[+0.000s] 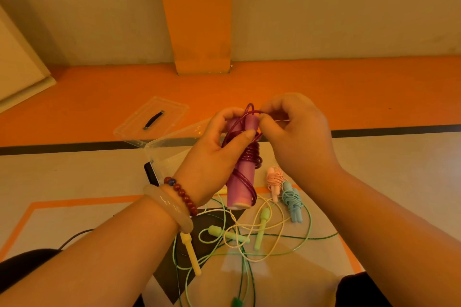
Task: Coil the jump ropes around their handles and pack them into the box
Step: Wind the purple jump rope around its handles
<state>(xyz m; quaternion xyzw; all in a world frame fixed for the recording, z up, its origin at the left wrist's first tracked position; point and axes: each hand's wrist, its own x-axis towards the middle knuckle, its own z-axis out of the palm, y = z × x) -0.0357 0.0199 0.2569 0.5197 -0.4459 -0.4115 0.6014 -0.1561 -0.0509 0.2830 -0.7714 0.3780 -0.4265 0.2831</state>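
My left hand (214, 154) grips a pair of pink-purple handles (240, 182) held upright, with a dark red rope (250, 154) coiled around their middle. My right hand (296, 137) pinches a loop of that rope at the handles' top end. A clear plastic box (159, 154) stands open on the floor just behind my left hand. On the floor below lie a coiled pink rope (274, 180), a coiled blue rope (292, 203), and loose tangled yellow (190, 254) and green ropes (260, 228).
The box's clear lid (152, 119) with a black handle lies flat on the orange floor behind the box. A dark device (151, 173) sits at the box's left side. My knees show at the bottom corners.
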